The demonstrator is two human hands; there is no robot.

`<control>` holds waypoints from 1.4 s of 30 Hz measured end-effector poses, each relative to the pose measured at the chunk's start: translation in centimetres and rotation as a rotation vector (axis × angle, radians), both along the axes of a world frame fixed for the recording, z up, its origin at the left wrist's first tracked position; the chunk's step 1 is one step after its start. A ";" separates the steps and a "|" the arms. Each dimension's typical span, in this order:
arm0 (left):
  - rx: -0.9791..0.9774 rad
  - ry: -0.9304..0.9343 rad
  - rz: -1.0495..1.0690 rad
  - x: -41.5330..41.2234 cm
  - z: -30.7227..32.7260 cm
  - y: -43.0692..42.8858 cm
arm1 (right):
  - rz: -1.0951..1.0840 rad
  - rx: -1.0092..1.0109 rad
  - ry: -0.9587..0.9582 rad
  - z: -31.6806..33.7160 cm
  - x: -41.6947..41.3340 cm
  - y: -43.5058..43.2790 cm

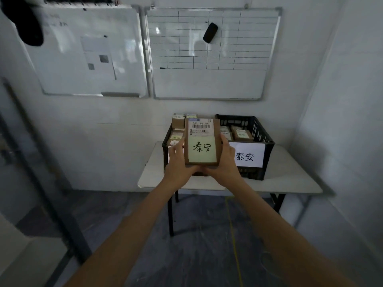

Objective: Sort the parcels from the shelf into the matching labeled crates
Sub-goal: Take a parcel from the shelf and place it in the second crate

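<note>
**Left grip [178, 162] and right grip [224, 160] clasp one parcel [202, 141]**

Both grips hold the brown cardboard parcel from below and from the sides, with fingers curled round its lower edges and thumbs up its flanks. It stands upright in the air at the centre of view. Its face is turned to the camera, with a barcode label on top and a pale note handwritten 泰安 beneath.

Behind it, at 12 o'clock, two black crates stand on a white counter [290, 179] with dark legs. The right crate [263, 139], at 2 o'clock from the parcel, wears a white sign printed 泰安 and holds small brown boxes. The left crate [165, 146], at 9 o'clock, is largely hidden and also holds boxes.

The counter stands against a white wall. Higher at 12 o'clock hang two whiteboards, and the gridded one [213, 79] carries a black eraser [210, 32]. The grey floor [196, 245] shows a yellow line [234, 235] running toward 6 o'clock.
</note>
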State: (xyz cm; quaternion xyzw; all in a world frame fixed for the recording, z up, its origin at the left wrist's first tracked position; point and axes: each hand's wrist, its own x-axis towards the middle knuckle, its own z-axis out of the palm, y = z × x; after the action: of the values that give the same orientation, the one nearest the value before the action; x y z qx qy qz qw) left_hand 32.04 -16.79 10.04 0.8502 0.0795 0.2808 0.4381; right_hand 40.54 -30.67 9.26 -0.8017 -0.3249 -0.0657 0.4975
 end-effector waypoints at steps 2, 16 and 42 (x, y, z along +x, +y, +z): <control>0.001 0.018 0.003 3.7 0.0 0.5 | 0.005 -0.026 0.019 -0.2 3.9 0.8; -0.034 0.147 -0.107 28.6 -1.2 1.1 | 0.005 -0.202 0.087 -1.5 28.3 0.8; -0.169 0.378 -0.147 65.9 -3.5 5.9 | 0.081 -0.309 0.201 -6.6 62.5 0.9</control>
State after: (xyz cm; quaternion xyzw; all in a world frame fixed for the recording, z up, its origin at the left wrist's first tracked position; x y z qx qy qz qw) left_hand 97.93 -10.91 6.57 0.8514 0.1214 0.0762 0.5046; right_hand 103.02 -29.72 2.67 -0.8573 -0.3115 0.0855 0.4008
